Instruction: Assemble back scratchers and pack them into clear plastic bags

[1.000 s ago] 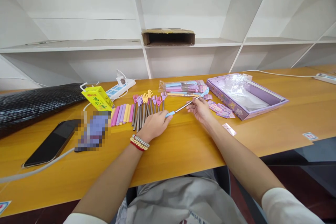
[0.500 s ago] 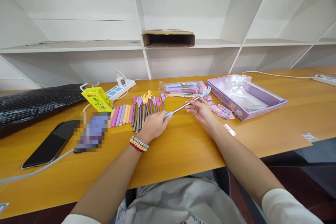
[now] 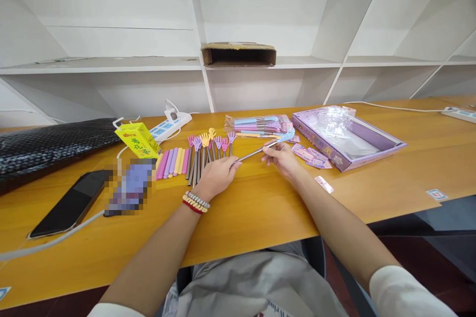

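Observation:
A back scratcher [image 3: 256,152] with a metal rod and a light blue claw head is held above the table. My left hand [image 3: 217,174] is closed round its lower end, where no blue handle shows now. My right hand [image 3: 279,156] pinches the rod just below the claw. Left of my left hand lie several metal rods with pink, purple and yellow claws [image 3: 205,139]. Beside them is a row of pink, purple and yellow handles [image 3: 173,162]. Bagged scratchers [image 3: 256,124] lie behind my hands.
An open purple box [image 3: 340,158] with clear plastic in it stands at the right, small cards [image 3: 312,155] beside it. At the left are a yellow carton [image 3: 137,139], a power strip [image 3: 171,126], a black phone [image 3: 70,203] and a cable.
The light blue handle seen at my left hand no longer shows; bare rod meets the fingers there. The claw head has dropped slightly and shifted left.

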`<state>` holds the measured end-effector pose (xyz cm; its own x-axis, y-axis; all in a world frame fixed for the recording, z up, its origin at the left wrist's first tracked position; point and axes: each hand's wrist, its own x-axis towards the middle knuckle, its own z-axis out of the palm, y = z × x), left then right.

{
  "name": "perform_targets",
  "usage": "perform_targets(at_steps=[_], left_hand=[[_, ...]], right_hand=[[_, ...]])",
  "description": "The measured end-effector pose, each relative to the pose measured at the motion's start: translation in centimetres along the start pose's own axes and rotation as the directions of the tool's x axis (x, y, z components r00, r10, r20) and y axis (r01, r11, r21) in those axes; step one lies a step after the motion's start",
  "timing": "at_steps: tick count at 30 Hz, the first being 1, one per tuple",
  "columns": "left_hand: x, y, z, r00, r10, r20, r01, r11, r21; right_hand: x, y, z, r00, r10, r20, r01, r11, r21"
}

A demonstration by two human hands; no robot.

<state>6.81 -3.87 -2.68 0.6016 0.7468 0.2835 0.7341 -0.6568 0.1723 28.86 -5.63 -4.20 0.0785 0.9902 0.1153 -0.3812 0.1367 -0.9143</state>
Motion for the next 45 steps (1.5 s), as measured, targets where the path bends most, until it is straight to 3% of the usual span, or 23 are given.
perform_targets(at_steps=[7, 9, 16, 22, 25, 31, 35, 41, 45], left_hand=[[0.0, -0.9, -0.7, 0.998, -0.038, -0.045, 0.042, 0.996, 0.082], [0.0, -1.2, -0.7, 0.996, -0.036, -0.076, 0.043, 0.995, 0.091], [0.2, -2.6, -0.8, 0.985, -0.054, -0.165, 0.064, 0.997, 0.053], [0.2, -4.8, -2.0, 0.967, -0.103, -0.235, 0.131, 0.986, 0.107], [0.1, -5.2, -2.4, 0.969, -0.132, -0.208, 0.165, 0.975, 0.150], [-0.1, -3.9, -2.4, 0.998, -0.062, -0.003, 0.061, 0.957, 0.284], [0.0, -2.3, -2.0, 0.989, -0.128, 0.074, 0.091, 0.922, 0.376], [-0.2, 0.3, -2.2, 0.972, -0.225, 0.072, 0.179, 0.901, 0.396], [-0.6, 1.6, -2.4, 0.964, -0.260, 0.058, 0.218, 0.896, 0.387]], right_hand=[[0.3, -1.8, -0.8, 0.964, 0.026, -0.266, 0.030, 0.978, 0.206], [0.5, -1.8, -1.1, 0.955, 0.036, -0.294, 0.031, 0.975, 0.220], [0.9, -1.7, -2.0, 0.964, 0.052, -0.261, -0.010, 0.987, 0.160], [0.5, -2.9, -3.4, 0.988, 0.151, -0.035, -0.151, 0.988, 0.002], [0.3, -2.7, -3.3, 0.985, 0.171, -0.010, -0.171, 0.981, -0.096], [-0.2, -2.1, -2.3, 0.993, 0.087, -0.078, -0.111, 0.915, -0.389], [-1.1, -1.5, -1.0, 1.000, 0.000, -0.024, -0.012, 0.864, -0.504], [-2.5, 0.9, 2.0, 0.989, -0.149, 0.015, 0.135, 0.847, -0.514], [-2.9, 1.4, 2.5, 0.971, -0.239, 0.006, 0.206, 0.823, -0.529]])
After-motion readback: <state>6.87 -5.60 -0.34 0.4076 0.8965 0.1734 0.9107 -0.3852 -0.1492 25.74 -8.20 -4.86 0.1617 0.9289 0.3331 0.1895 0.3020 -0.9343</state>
